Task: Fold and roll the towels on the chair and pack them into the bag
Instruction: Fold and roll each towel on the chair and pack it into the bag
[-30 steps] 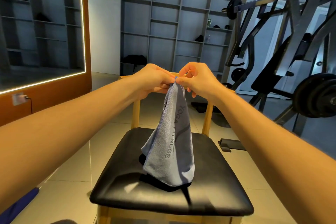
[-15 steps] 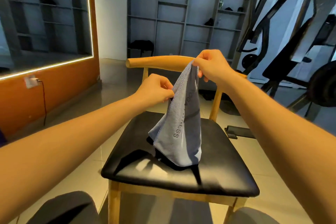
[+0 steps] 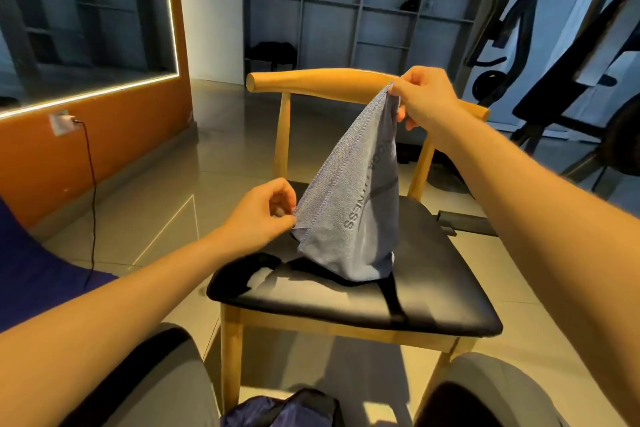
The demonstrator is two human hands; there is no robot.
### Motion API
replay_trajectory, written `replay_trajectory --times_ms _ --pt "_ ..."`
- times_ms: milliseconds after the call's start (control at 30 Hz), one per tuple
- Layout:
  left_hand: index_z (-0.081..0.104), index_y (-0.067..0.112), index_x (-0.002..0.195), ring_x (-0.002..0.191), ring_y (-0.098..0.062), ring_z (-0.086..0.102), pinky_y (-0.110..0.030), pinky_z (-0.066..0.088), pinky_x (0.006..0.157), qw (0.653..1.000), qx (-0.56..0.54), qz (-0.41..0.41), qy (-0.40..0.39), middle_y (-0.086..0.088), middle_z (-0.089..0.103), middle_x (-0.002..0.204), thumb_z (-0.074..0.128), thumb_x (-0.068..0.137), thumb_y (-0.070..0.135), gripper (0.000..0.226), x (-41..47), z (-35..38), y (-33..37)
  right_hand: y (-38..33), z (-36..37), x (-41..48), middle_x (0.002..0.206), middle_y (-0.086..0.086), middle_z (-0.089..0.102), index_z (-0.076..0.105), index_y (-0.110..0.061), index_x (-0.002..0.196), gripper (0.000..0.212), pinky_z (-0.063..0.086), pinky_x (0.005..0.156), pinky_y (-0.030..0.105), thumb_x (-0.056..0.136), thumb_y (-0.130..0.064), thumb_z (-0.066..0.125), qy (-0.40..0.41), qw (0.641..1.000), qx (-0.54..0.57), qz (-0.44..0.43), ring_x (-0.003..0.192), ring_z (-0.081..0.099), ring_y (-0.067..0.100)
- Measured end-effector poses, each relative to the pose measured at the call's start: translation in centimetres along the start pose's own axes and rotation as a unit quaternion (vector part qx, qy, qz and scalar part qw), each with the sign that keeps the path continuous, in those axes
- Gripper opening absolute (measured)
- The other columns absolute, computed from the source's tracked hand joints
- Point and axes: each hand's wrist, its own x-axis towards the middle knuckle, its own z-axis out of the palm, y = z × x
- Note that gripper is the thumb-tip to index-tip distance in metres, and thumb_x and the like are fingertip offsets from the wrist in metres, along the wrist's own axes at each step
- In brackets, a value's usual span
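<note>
My R hand (image 3: pixel 426 97) pinches the towel (image 3: pixel 349 215) corner up high, L hand (image 3: pixel 263 215) pinches its edge lower; bottom rests on chair (image 3: pixel 433 288), prob. to spread it for folding.

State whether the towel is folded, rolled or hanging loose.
Hanging loose: right hand pinches the top corner of the towel, left hand its side edge; its bottom rests on the chair.

1. Wooden-framed chair (image 3: pixel 433 291), black padded seat, standing on tiled floor (image 3: pixel 166 215).
2. On the seat: lower end of grey-blue towel (image 3: pixel 349 218), draped over a dark item (image 3: pixel 390 295), kind unclear.
</note>
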Motion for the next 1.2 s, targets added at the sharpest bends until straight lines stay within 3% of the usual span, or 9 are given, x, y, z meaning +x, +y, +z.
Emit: replay_trajectory --times_ms 67,167,300,433,533,667,800,1000,1200 --pt "0.062 0.008 0.087 0.065 -0.007 0.058 -0.019 0.049 0.062 0.999 0.027 0.022 -0.008 -0.002 0.066 0.079 0.068 0.082 -0.009 0.018 -0.6 0.7 -0.6 0.4 0.3 0.0 0.087 0.008 0.065 0.062 -0.015 0.097 0.007 0.053 0.053 0.023 0.101 -0.02 0.059 0.009 1.0 -0.004 0.01 0.066 0.061 0.017" --pt "0.064 0.018 0.083 0.072 -0.015 0.062 -0.03 0.054 0.067 0.997 0.071 0.036 -0.016 0.002 0.067 0.079 0.067 0.083 -0.003 0.022 -1.2 1.6 -1.5 1.0 0.5 0.1 0.09 0.008 0.066 0.064 -0.015 0.102 0.006 0.056 0.057 0.025 0.101 -0.019 0.059 0.03 0.999 0.003 0.035 0.072 0.065 0.019" --pt "0.07 0.028 0.082 0.078 -0.011 0.067 -0.03 0.058 0.073 0.996 0.088 0.023 -0.023 0.012 0.07 0.08 0.07 0.086 0.004 0.024 -1.3 2.3 -2.5 1.8 0.4 0.2 0.093 0.008 0.067 0.065 -0.015 0.099 0.009 0.054 0.057 0.024 0.102 -0.017 0.058 0.052 0.996 0.01 0.069 0.078 0.066 0.02" --pt "0.077 0.026 0.093 0.084 -0.003 0.069 -0.028 0.059 0.082 0.998 0.058 -0.004 -0.001 0.016 0.073 0.086 0.072 0.089 0.012 0.015 -1.1 3.3 -2.6 2.3 0.4 0.3 0.094 0.006 0.065 0.064 -0.018 0.093 0.011 0.054 0.059 0.023 0.102 -0.017 0.058 0.069 0.993 0.019 0.092 0.081 0.066 0.019" --pt "0.078 0.026 0.093 0.081 -0.001 0.069 -0.031 0.06 0.081 0.998 0.052 -0.025 0.008 0.015 0.074 0.084 0.077 0.087 0.029 0.007 -1.1 4.3 -2.5 2.5 0.5 0.4 0.092 0.004 0.064 0.065 -0.019 0.091 0.014 0.055 0.059 0.023 0.102 -0.017 0.057 0.073 0.992 0.022 0.098 0.083 0.066 0.019" --pt "0.078 0.023 0.09 0.077 -0.004 0.067 -0.033 0.058 0.077 0.995 0.073 -0.057 0.043 0.012 0.072 0.082 0.085 0.077 0.043 0.025 -1.2 6.2 -2.2 2.7 0.3 0.5 0.087 0.002 0.062 0.062 -0.022 0.084 0.02 0.053 0.057 0.022 0.102 -0.017 0.057 0.079 0.992 0.017 0.095 0.079 0.064 0.016" --pt "0.076 0.019 0.092 0.082 -0.013 0.066 -0.04 0.058 0.08 0.987 0.091 -0.098 0.093 0.007 0.07 0.087 0.084 0.077 0.045 0.032 -0.7 7.7 -2.4 2.9 0.1 0.6 0.088 0.001 0.062 0.064 -0.019 0.097 0.009 0.054 0.058 0.022 0.103 -0.017 0.057 0.083 0.991 0.02 0.099 0.08 0.065 0.016" --pt "0.076 0.02 0.073 0.074 -0.013 0.067 -0.041 0.059 0.08 0.982 0.062 -0.159 0.084 0.009 0.071 0.071 0.081 0.081 0.026 0.011 0.3 8.2 -2.1 2.9 -0.3 0.1 0.096 0.005 0.064 0.065 -0.016 0.106 0.01 0.055 0.059 0.023 0.104 -0.019 0.056 0.08 0.992 0.027 0.093 0.08 0.065 0.017" --pt "0.073 0.025 0.069 0.071 -0.013 0.064 -0.032 0.051 0.071 0.982 0.047 -0.122 0.137 0.003 0.072 0.071 0.081 0.081 0.013 0.018 3.1 -0.4 0.1 3.8 -3.1 0.6 0.073 0.003 0.054 0.062 -0.009 0.095 0.015 0.044 0.05 0.023 0.104 -0.017 0.052 0.124 0.989 0.035 0.078 0.062 0.051 0.014"
